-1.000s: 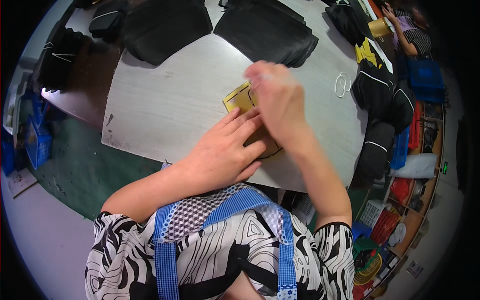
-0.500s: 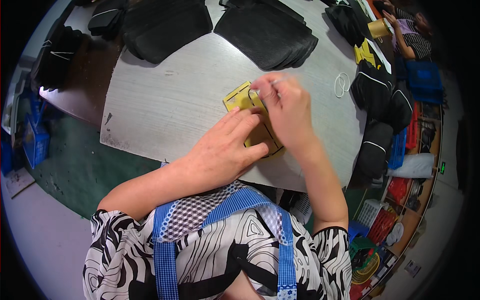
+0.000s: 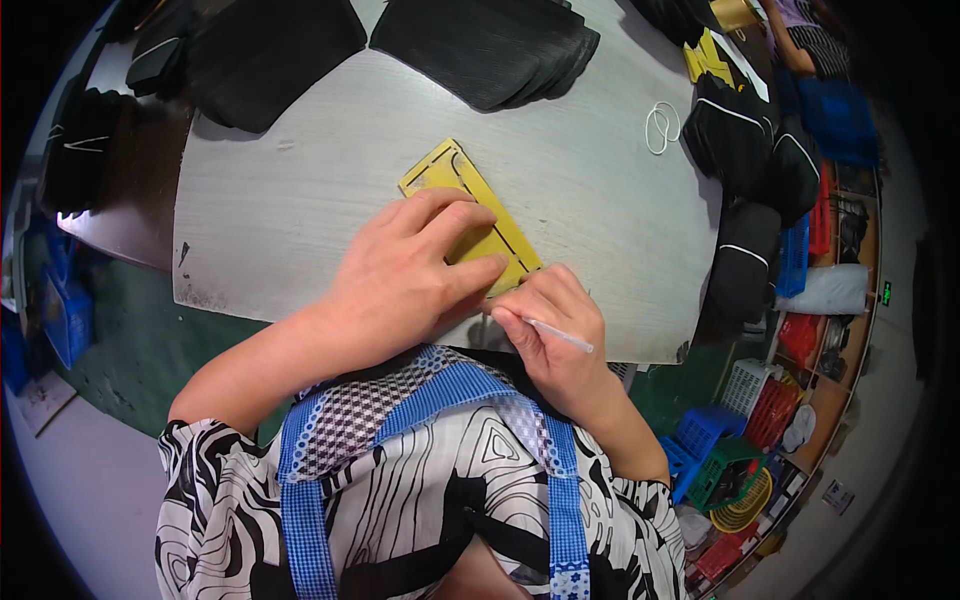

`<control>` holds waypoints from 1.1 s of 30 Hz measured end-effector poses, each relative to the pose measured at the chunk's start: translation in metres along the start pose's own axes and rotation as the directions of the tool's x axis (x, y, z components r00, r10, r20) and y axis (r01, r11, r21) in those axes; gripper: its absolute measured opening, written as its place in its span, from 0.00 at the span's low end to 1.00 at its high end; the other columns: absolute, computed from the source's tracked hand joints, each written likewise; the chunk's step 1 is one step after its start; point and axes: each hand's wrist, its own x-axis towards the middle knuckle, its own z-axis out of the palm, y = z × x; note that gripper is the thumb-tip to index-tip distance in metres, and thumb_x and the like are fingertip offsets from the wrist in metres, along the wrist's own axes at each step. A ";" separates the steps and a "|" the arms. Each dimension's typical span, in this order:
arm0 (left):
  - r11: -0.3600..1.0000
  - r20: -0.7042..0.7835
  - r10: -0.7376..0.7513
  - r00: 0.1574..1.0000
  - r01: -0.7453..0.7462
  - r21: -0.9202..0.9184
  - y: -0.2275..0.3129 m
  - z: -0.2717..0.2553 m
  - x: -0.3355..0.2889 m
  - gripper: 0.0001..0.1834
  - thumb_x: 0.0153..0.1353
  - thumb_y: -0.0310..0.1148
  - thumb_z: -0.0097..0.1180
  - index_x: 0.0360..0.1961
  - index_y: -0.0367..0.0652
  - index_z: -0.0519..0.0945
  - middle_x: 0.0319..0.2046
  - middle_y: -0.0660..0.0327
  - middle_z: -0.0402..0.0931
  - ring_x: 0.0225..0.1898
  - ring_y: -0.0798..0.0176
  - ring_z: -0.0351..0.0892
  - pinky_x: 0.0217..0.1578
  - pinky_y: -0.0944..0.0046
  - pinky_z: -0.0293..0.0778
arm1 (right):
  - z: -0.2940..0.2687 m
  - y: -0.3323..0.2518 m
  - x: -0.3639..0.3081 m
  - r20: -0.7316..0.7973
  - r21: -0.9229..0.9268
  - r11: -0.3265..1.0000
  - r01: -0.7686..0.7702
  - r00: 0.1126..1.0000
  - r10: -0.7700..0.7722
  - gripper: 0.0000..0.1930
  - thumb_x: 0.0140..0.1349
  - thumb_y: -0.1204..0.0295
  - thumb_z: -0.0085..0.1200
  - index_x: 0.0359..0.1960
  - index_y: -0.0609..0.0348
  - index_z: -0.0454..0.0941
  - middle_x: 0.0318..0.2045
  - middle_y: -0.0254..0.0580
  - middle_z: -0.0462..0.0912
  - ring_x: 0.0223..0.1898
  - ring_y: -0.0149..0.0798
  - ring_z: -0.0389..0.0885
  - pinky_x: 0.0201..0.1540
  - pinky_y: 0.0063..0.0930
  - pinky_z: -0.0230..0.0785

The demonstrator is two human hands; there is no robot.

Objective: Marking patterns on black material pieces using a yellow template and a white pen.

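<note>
A yellow template (image 3: 487, 215) with narrow dark slots lies slanted on the pale table. My left hand (image 3: 400, 265) rests over its left side with the fingers spread, pressing it down. In my right hand (image 3: 563, 310) is a slim whitish pen (image 3: 562, 336), pinched between thumb and fingers. Its tip is hidden behind the fingers, at the template's near right corner. The fingers of that hand touch or nearly touch the template's edge. What lies under the template cannot be made out.
Two fanned stacks of black pieces (image 3: 485, 50) lie at the table's far side. A loop of white cord (image 3: 660, 128) sits to the right, near tied black bundles (image 3: 742, 255). Yellow pieces (image 3: 708, 62) lie far right. Baskets (image 3: 735, 470) stand along the right. Another person (image 3: 810, 45) is partly visible.
My right hand with the pen has moved from the template's far end down to its near right corner. The whole view has shifted a little; my left hand stays on the template.
</note>
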 end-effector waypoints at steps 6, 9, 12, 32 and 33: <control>0.992 0.088 0.098 0.991 -0.105 0.067 -0.006 -0.013 0.015 0.23 0.46 0.38 0.76 0.44 0.51 0.81 0.52 0.57 0.76 0.63 0.50 0.73 0.68 0.43 0.66 | -0.017 0.015 -0.005 -0.063 -0.103 0.967 -0.234 0.972 0.228 0.03 0.66 0.76 0.61 0.39 0.60 0.83 0.35 0.45 0.84 0.34 0.48 0.80 0.37 0.39 0.73; 0.996 0.241 0.039 0.970 -0.055 0.063 -0.012 -0.021 0.035 0.31 0.45 0.39 0.77 0.50 0.46 0.76 0.53 0.56 0.75 0.63 0.49 0.73 0.72 0.41 0.59 | -0.009 0.023 0.019 -0.281 -0.114 0.987 -0.115 0.957 0.079 0.06 0.67 0.76 0.61 0.44 0.60 0.82 0.34 0.44 0.85 0.30 0.47 0.81 0.34 0.37 0.73; 0.993 0.341 0.100 0.935 -0.075 -0.086 -0.027 -0.027 0.053 0.37 0.45 0.40 0.78 0.54 0.43 0.72 0.54 0.55 0.74 0.62 0.46 0.73 0.74 0.39 0.56 | 0.004 0.022 0.012 -0.165 0.030 0.955 -0.295 0.941 0.295 0.12 0.63 0.74 0.65 0.48 0.59 0.82 0.32 0.46 0.84 0.29 0.46 0.81 0.35 0.34 0.74; 0.994 0.042 0.013 0.999 -0.008 -0.111 0.013 0.002 -0.010 0.28 0.57 0.40 0.72 0.58 0.45 0.82 0.66 0.48 0.71 0.69 0.45 0.69 0.70 0.41 0.66 | -0.004 0.017 -0.012 -0.180 0.239 0.874 -0.423 0.865 0.468 0.07 0.65 0.78 0.64 0.43 0.64 0.84 0.31 0.41 0.84 0.31 0.32 0.81 0.36 0.27 0.72; 0.995 0.047 0.009 0.999 -0.004 -0.096 0.013 0.004 -0.011 0.28 0.57 0.40 0.72 0.58 0.45 0.83 0.66 0.47 0.70 0.70 0.45 0.69 0.70 0.41 0.65 | -0.003 0.017 -0.012 -0.197 0.119 0.917 -0.381 0.896 0.398 0.07 0.65 0.77 0.65 0.43 0.63 0.84 0.30 0.41 0.84 0.31 0.35 0.81 0.36 0.29 0.72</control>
